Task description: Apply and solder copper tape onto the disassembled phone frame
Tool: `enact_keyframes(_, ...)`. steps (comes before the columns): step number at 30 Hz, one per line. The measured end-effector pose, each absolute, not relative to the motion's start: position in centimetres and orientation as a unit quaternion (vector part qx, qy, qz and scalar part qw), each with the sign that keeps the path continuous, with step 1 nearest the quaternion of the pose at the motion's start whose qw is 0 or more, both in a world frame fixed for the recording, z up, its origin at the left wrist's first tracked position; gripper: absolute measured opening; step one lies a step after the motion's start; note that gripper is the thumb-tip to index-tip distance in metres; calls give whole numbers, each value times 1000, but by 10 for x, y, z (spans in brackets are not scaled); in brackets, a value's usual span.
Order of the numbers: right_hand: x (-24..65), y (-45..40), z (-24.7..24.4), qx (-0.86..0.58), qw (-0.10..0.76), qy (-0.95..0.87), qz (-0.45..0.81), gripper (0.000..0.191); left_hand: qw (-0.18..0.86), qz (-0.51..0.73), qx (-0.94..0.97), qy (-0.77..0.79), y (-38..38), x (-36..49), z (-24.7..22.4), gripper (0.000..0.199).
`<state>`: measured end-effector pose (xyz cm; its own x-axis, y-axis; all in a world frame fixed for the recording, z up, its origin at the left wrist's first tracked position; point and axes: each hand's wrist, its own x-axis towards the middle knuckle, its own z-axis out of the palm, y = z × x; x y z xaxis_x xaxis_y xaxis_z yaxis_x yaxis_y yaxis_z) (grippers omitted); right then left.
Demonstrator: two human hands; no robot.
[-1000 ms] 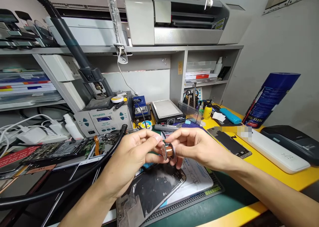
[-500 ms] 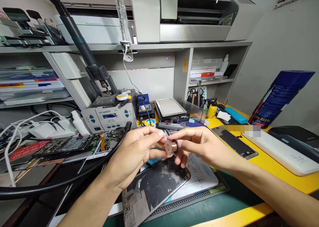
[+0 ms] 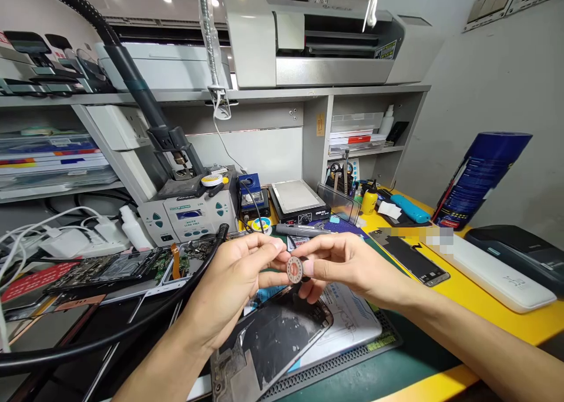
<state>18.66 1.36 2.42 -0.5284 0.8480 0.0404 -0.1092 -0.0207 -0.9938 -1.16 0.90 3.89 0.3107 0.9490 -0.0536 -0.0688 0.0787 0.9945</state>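
A small spool of copper-coloured wire (image 3: pixel 295 270) is between my two hands, its round, holed end turned toward me. My right hand (image 3: pixel 348 264) grips it with thumb and fingers. My left hand (image 3: pixel 238 275) is closed in a pinch just left of the spool, fingertips close to its rim. Whatever those fingertips hold is too small or hidden to make out. Below both hands lies a worn black phone screen panel (image 3: pixel 282 337), tilted across a silvery printed sheet (image 3: pixel 352 325).
Left stand a hot-air station (image 3: pixel 189 214), a thick black hose (image 3: pixel 132 325) and opened device boards (image 3: pixel 110 270). Behind are a heating plate (image 3: pixel 297 196) and a pen-like tool (image 3: pixel 299 230). A phone part (image 3: pixel 409 255), white power bank (image 3: pixel 489 272) and blue can (image 3: pixel 482 178) stand right.
The spool has turned so that its flat end faces me more and less wire shows. My right thumb has shifted closer to that end. The head view has tilted slightly upward.
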Motion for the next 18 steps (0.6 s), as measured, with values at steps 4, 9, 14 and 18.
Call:
enact_keyframes(4, 189, 14, 24, -305, 367, -575, 664, 28, 593, 413, 543, 427, 7, -8, 41, 23)
enact_keyframes(9, 188, 13, 22, -315, 369, -574, 660, 30, 569, 413, 553, 447, 6, -3, 40, 24)
enact_keyframes(14, 187, 12, 22, -328, 373, -574, 651, 27, 550, 403, 570, 457, 6, -2, 35, 28)
enact_keyframes(18, 188, 14, 22, -330, 378, -561, 658, 20, 541, 391, 582, 464, 4, -2, 34, 29)
